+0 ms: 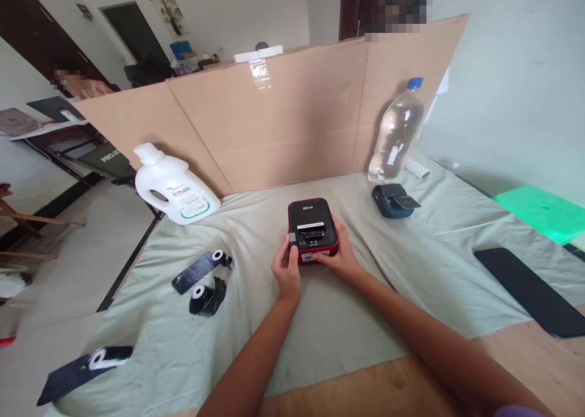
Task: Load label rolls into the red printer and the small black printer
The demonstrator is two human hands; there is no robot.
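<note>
A small black and red label printer (312, 228) sits on the pale cloth (256, 319) in the middle of the table. My left hand (287, 274) grips its near left corner, thumb up on the edge. My right hand (340, 255) wraps round its near right side, fingers along the front. Both hands are closed on the printer. Its top has a black slot and a white strip.
Three black tape rolls (208, 295) with white cores lie left. A white detergent bottle (171, 188) and a clear water bottle (397, 133) stand before a cardboard screen (274, 118). A dark blue device (392, 199) and a black phone (532, 289) lie right.
</note>
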